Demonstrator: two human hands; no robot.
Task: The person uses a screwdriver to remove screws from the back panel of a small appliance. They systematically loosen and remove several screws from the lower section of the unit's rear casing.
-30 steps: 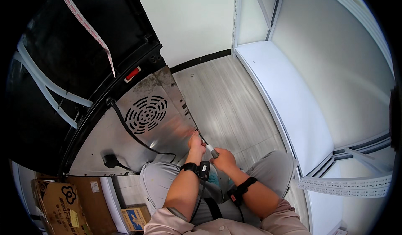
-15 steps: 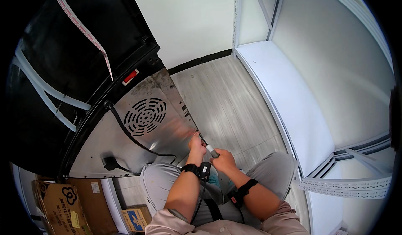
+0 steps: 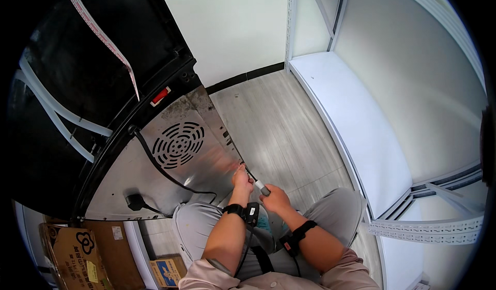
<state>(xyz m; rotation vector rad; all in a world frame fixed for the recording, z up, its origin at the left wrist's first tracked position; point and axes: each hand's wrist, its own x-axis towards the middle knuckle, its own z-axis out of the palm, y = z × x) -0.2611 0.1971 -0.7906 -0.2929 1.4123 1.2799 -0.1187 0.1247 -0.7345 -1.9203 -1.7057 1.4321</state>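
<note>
My right hand (image 3: 276, 199) is closed round the grey-and-white handle of a screwdriver (image 3: 262, 187). Its thin dark shaft runs up and left to the edge of a shiny metal panel (image 3: 129, 174). My left hand (image 3: 241, 179) is pinched at that edge, beside the shaft's tip. Whatever lies between its fingertips is too small to make out. The panel belongs to a black appliance (image 3: 160, 26) and carries a round slotted vent (image 3: 179, 138).
A black power cord (image 3: 155, 158) crosses the panel to a plug (image 3: 136, 202). Above the vent is a red switch (image 3: 160, 96). Pale hoses (image 3: 72, 117) hang at left. Cardboard boxes (image 3: 77, 259) stand lower left, a white shelf unit (image 3: 361, 124) on the right.
</note>
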